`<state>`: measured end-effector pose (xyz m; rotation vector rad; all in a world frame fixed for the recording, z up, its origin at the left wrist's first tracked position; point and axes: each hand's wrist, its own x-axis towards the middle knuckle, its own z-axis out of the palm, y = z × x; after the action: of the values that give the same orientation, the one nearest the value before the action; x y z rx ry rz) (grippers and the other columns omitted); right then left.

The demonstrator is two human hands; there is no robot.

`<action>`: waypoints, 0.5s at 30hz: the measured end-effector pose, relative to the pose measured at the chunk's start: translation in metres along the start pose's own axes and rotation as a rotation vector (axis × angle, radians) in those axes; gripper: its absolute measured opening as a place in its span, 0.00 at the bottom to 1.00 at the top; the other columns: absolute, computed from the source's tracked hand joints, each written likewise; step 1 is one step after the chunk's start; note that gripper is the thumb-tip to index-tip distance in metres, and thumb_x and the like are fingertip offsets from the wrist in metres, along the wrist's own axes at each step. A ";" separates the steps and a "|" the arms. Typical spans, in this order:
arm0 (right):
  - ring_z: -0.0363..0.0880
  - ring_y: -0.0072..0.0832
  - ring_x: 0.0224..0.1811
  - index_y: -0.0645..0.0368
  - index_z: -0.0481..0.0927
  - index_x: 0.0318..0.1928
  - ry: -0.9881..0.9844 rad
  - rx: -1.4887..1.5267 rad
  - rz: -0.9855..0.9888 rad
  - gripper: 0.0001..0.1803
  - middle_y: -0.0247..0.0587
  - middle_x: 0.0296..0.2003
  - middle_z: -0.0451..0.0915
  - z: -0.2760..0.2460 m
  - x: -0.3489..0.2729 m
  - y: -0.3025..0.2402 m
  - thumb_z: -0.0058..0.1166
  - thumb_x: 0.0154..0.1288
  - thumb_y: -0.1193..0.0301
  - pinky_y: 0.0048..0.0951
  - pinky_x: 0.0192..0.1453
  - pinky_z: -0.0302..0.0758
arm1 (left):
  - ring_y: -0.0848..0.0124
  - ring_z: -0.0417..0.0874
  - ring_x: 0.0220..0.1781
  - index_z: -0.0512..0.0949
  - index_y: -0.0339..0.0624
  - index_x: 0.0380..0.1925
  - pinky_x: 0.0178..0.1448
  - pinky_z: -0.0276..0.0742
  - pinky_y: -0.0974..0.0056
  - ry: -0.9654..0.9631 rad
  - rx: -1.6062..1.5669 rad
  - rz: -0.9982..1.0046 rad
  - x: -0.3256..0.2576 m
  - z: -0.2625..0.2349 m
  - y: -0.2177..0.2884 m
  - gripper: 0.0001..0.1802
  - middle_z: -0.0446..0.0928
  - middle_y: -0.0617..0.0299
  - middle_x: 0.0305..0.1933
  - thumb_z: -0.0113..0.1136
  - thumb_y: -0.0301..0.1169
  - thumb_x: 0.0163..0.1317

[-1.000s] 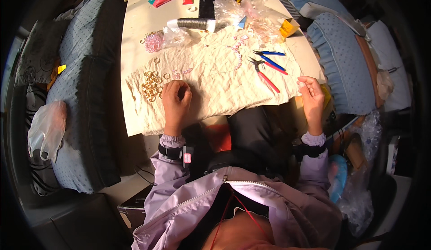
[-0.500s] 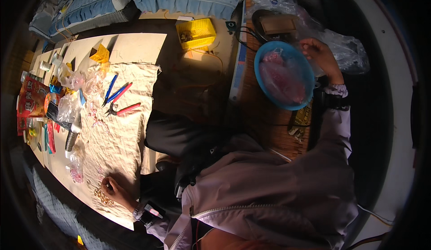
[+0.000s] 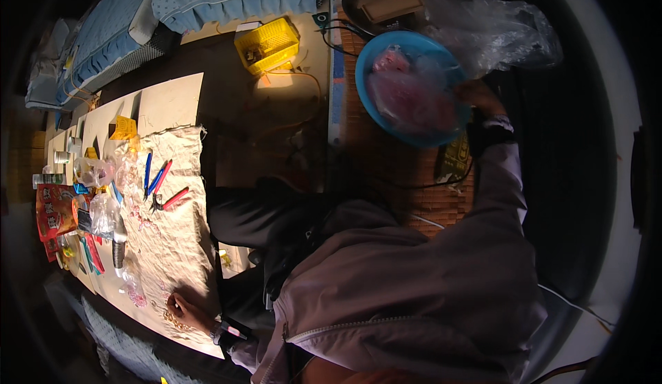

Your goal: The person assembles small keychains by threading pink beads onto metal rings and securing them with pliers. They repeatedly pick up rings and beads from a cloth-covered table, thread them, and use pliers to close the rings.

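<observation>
My left hand [image 3: 185,310] rests low on the beige cloth [image 3: 183,246], fingers curled in a pinch beside a small pile of gold-coloured rings [image 3: 176,322]. Whether anything lies between the fingertips is too small to see. On the right, my right hand [image 3: 480,98] reaches over the rim of a blue basin [image 3: 365,87]. Its fingers are in dark shadow at the edge of a clear plastic bag [image 3: 410,101] with pink contents inside that basin. Pink beads [image 3: 143,219] lie higher on the cloth, and a small bag of pink beads [image 3: 137,297] sits near my left hand.
Blue pliers [image 3: 147,174], red-and-blue pliers [image 3: 163,176] and red-handled cutters [image 3: 174,200] lie on the cloth. Plastic bags [image 3: 104,213] and a red packet [image 3: 55,211] crowd the table's far left. A yellow basket [image 3: 279,43] stands beyond; crumpled clear plastic [image 3: 507,36] lies behind the basin.
My right hand has lowered from above the basin's rim to the plastic bag inside it. My left hand stays by the rings. The whole view has shifted a little.
</observation>
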<state>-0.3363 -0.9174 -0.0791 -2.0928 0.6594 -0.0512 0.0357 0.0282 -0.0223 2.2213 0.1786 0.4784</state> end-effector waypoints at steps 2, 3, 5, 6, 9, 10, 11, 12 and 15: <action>0.90 0.39 0.57 0.61 0.89 0.57 0.060 -0.241 -0.254 0.19 0.47 0.52 0.91 0.003 0.017 0.021 0.63 0.78 0.61 0.38 0.64 0.84 | 0.62 0.81 0.56 0.81 0.29 0.55 0.66 0.78 0.58 -0.019 -0.027 -0.032 0.002 -0.001 -0.002 0.16 0.83 0.51 0.54 0.62 0.35 0.83; 0.90 0.40 0.57 0.62 0.90 0.56 0.106 -0.395 -0.182 0.19 0.48 0.52 0.91 0.009 0.025 0.026 0.62 0.77 0.61 0.39 0.64 0.84 | 0.62 0.81 0.56 0.81 0.29 0.54 0.66 0.78 0.58 -0.008 0.008 -0.023 0.003 -0.001 -0.004 0.15 0.83 0.52 0.54 0.62 0.34 0.83; 0.91 0.43 0.56 0.63 0.91 0.55 0.249 -0.401 -0.079 0.20 0.51 0.52 0.91 0.028 0.045 0.024 0.62 0.76 0.60 0.42 0.64 0.84 | 0.62 0.81 0.56 0.81 0.29 0.54 0.66 0.78 0.58 -0.018 -0.010 -0.026 0.005 -0.003 -0.007 0.15 0.83 0.52 0.54 0.63 0.34 0.83; 0.91 0.44 0.55 0.64 0.91 0.54 0.320 -0.371 -0.021 0.20 0.53 0.53 0.91 0.039 0.049 0.019 0.62 0.75 0.60 0.44 0.64 0.84 | 0.62 0.81 0.56 0.81 0.29 0.54 0.66 0.78 0.58 0.001 0.016 -0.014 0.005 -0.002 -0.010 0.15 0.83 0.52 0.54 0.63 0.34 0.83; 0.90 0.49 0.55 0.62 0.91 0.52 0.352 -1.047 -0.152 0.18 0.55 0.52 0.91 0.073 0.076 0.001 0.58 0.76 0.62 0.51 0.63 0.84 | 0.62 0.81 0.56 0.81 0.30 0.55 0.66 0.78 0.58 0.032 -0.012 -0.022 0.004 0.000 -0.016 0.15 0.83 0.52 0.54 0.64 0.34 0.82; 0.89 0.53 0.55 0.61 0.87 0.56 -0.003 -1.093 0.123 0.18 0.58 0.53 0.89 0.067 0.093 -0.003 0.54 0.77 0.63 0.54 0.61 0.84 | 0.64 0.81 0.55 0.81 0.30 0.53 0.64 0.77 0.60 0.028 -0.029 -0.021 0.005 -0.001 -0.018 0.14 0.83 0.54 0.52 0.64 0.33 0.81; 0.88 0.55 0.56 0.61 0.85 0.57 0.132 -0.947 0.155 0.19 0.60 0.54 0.88 0.081 0.101 -0.001 0.54 0.77 0.63 0.54 0.60 0.84 | 0.66 0.80 0.53 0.82 0.32 0.50 0.63 0.76 0.61 0.022 -0.043 0.004 0.003 -0.001 -0.020 0.12 0.82 0.57 0.49 0.64 0.32 0.81; 0.88 0.56 0.57 0.60 0.84 0.58 0.282 -0.816 0.186 0.19 0.60 0.55 0.87 0.084 0.107 0.004 0.54 0.77 0.62 0.55 0.61 0.84 | 0.68 0.78 0.50 0.82 0.33 0.48 0.61 0.75 0.61 0.031 -0.039 0.052 0.001 0.000 -0.022 0.10 0.81 0.59 0.47 0.65 0.31 0.80; 0.84 0.59 0.61 0.58 0.81 0.62 0.393 -0.659 0.244 0.21 0.61 0.58 0.85 0.087 0.120 0.034 0.55 0.78 0.60 0.57 0.65 0.81 | 0.72 0.79 0.49 0.83 0.34 0.47 0.57 0.76 0.65 0.078 -0.086 0.003 -0.001 0.004 -0.025 0.07 0.82 0.62 0.47 0.65 0.28 0.78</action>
<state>-0.2243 -0.9225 -0.1815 -2.6370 1.3036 -0.1227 0.0369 0.0410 -0.0442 2.1207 0.1922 0.5639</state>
